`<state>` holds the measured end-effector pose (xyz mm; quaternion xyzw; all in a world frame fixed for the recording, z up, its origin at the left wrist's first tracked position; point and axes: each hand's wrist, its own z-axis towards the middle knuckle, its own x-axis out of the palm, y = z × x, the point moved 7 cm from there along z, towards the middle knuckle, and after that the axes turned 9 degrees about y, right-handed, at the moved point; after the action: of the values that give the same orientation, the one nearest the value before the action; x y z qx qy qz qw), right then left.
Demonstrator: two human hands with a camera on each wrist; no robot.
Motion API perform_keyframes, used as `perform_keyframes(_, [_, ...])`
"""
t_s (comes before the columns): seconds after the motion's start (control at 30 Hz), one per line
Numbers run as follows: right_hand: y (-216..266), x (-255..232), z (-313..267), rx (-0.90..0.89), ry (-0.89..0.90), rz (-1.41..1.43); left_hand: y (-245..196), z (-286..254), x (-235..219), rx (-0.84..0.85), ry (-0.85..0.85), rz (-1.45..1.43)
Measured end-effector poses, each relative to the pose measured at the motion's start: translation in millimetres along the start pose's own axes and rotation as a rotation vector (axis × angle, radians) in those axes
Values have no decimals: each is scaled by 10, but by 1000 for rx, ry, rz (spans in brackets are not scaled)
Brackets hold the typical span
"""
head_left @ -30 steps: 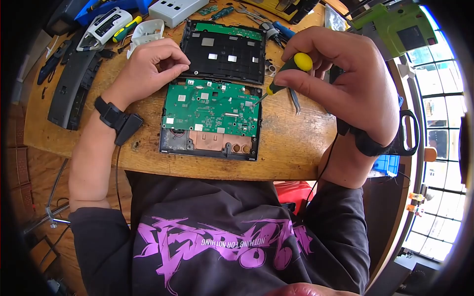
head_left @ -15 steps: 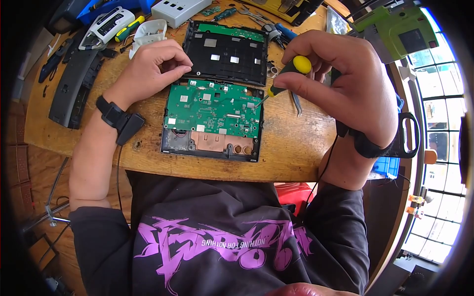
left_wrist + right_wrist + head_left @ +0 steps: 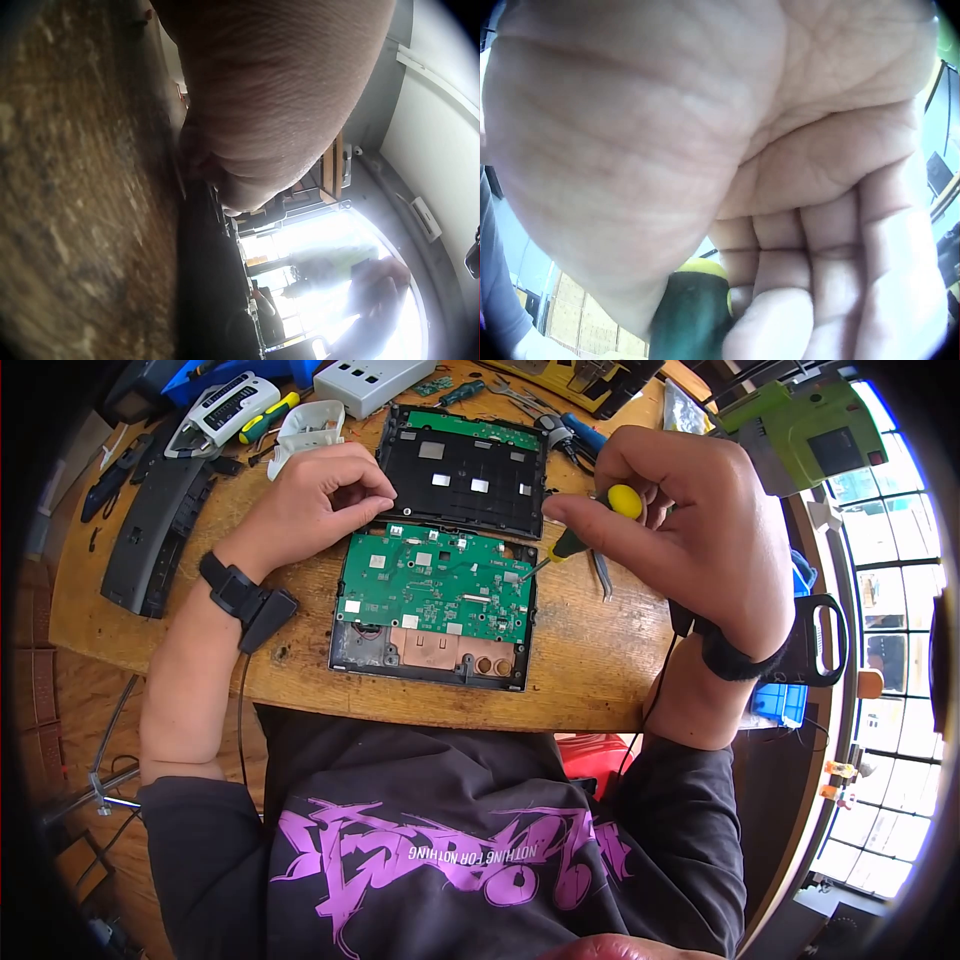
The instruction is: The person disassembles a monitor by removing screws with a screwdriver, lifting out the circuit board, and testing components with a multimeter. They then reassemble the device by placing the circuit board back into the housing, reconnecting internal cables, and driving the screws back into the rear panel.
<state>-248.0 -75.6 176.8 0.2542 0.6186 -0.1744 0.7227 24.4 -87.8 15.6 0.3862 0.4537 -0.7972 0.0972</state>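
Observation:
A green circuit board [image 3: 430,585] lies in a black housing [image 3: 350,650] on the table. My right hand [image 3: 690,530] holds a green and yellow screwdriver [image 3: 570,544] at a slant, its tip at the board's right part. The thumb reaches out past the handle. In the right wrist view the handle [image 3: 690,315] sits between thumb base and bent fingers. My left hand [image 3: 320,500] rests with loosely curled fingers by the lower left corner of a black panel [image 3: 460,470], thumb and forefinger tips close together; nothing shows between them. The left wrist view hides those fingertips behind the hand [image 3: 270,97].
Tweezers [image 3: 602,575] lie right of the board. A long dark plastic part [image 3: 150,545], a white tester [image 3: 225,415] and another green-yellow screwdriver [image 3: 268,418] are at the left. A white box [image 3: 370,385] and pliers stand or lie behind. A green machine [image 3: 800,435] is at the right.
My right thumb has moved off the screwdriver's handle and straightened, and the handle's end has tipped a little rightward and down. The head view has shifted slightly; my left hand keeps its pose.

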Motion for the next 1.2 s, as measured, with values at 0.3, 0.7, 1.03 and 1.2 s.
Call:
perform_keyframes(0.3, [68, 125, 102, -130, -58, 84, -4, -3, -5, -16, 11, -11])
perform_keyframes(0.7, [154, 164, 104, -19, 141, -38, 14, -1, 1, 8, 12, -19])
perform_keyframes(1.03, [77, 147, 50, -37, 170, 171, -36, 1, -18, 55, -3, 10])
perform_keyframes(1.2, [27, 159, 16, 23, 136, 118, -21, -4, -10, 48, -2, -2])
